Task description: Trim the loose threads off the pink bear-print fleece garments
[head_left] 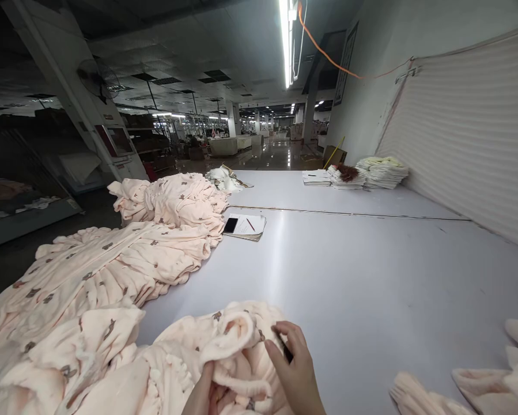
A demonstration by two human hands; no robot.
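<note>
A pale pink plush garment (185, 337) with small brown printed figures lies bunched at the table's near edge. My left hand (200, 392) grips it beside a looped, rolled edge; most of its fingers are hidden under the fabric. On the garment's right side is my right hand (299, 369), its fingers curled around a small dark tool (286, 347). The tool's working end is hidden, so its exact kind does not show. Both hands are close together, low in the middle of the view.
A large heap of the same pink plush garments (124, 259) covers the table's left side. More pink pieces (487, 380) lie at the lower right. A notepad (250, 226) with a phone (230, 225) and a pen sits mid-table. Folded fabric stacks (382, 173) stand at the far right, near a wall.
</note>
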